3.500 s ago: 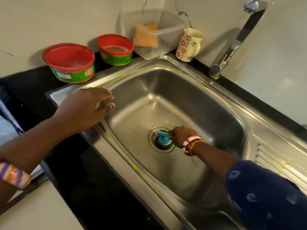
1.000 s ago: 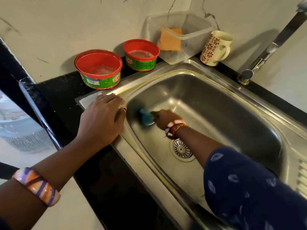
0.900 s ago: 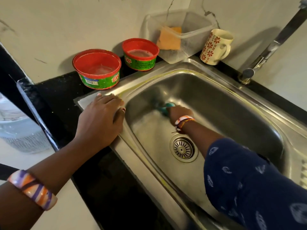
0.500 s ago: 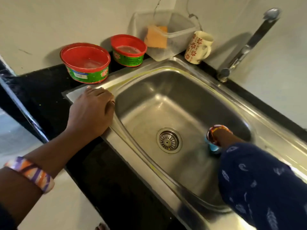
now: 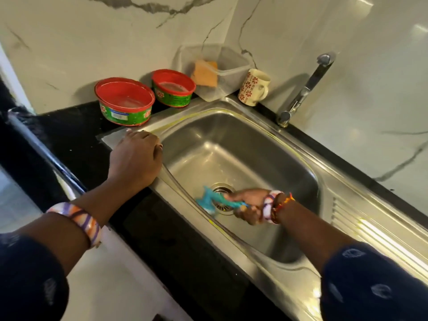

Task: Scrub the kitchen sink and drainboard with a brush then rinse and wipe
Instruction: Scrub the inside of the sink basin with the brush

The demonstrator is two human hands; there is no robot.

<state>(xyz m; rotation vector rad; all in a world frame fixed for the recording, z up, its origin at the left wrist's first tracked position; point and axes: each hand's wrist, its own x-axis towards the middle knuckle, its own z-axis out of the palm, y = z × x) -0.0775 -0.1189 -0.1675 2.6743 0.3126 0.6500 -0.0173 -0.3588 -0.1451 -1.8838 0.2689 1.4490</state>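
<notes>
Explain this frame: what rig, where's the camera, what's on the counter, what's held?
There is no robot: a person works with bare hands, filmed by one wide-angle camera worn on the head, looking down. The left hand rests on the rim of the stainless steel sink. The right hand grips a blurred blue scrubbing brush beside the round drain. Behind the sink stand two red-rimmed green tubs, a clear plastic box with an orange sponge, a floral mug and a chrome tap. The ribbed drainboard lies to the right.
</notes>
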